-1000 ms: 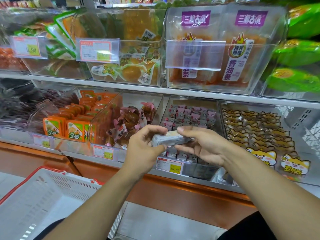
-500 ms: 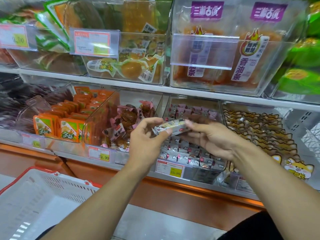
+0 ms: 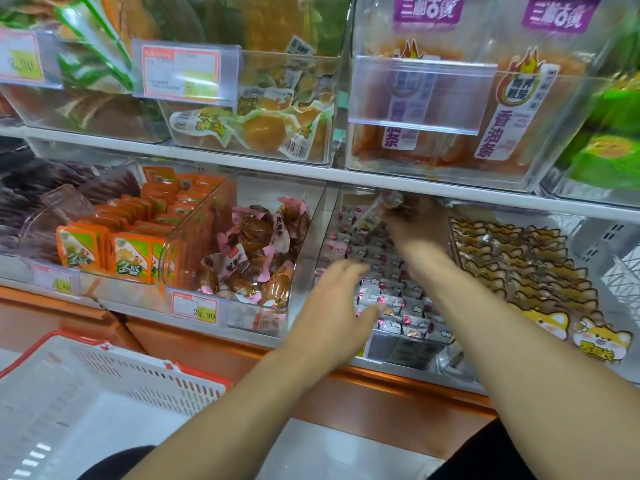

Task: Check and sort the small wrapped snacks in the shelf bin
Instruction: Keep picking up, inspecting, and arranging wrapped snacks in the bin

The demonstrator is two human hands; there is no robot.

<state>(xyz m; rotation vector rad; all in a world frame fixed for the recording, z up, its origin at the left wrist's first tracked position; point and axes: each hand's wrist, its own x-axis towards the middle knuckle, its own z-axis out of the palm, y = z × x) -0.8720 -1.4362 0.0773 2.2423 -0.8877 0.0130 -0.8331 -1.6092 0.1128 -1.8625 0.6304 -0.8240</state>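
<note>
A clear shelf bin (image 3: 320,244) on the lower shelf holds rows of small grey and pink wrapped snacks (image 3: 391,292). My right hand (image 3: 417,225) reaches deep into the back of this bin and pinches one wrapped snack (image 3: 375,211), which is blurred. My left hand (image 3: 332,313) hovers at the bin's front with its fingers spread and relaxed, holding nothing; it covers part of the front rows.
Left of it a bin of brown pink-wrapped snacks (image 3: 252,251), then orange packets (image 3: 114,251). To the right, fox-print packets (image 3: 533,271). The upper shelf edge (image 3: 346,174) hangs low over the bins. A white basket with a red rim (image 3: 104,393) sits lower left.
My left hand has let go of the wrapped snack and dropped toward the bin's front. The right hand has carried the snack away from me into the back of the bin.
</note>
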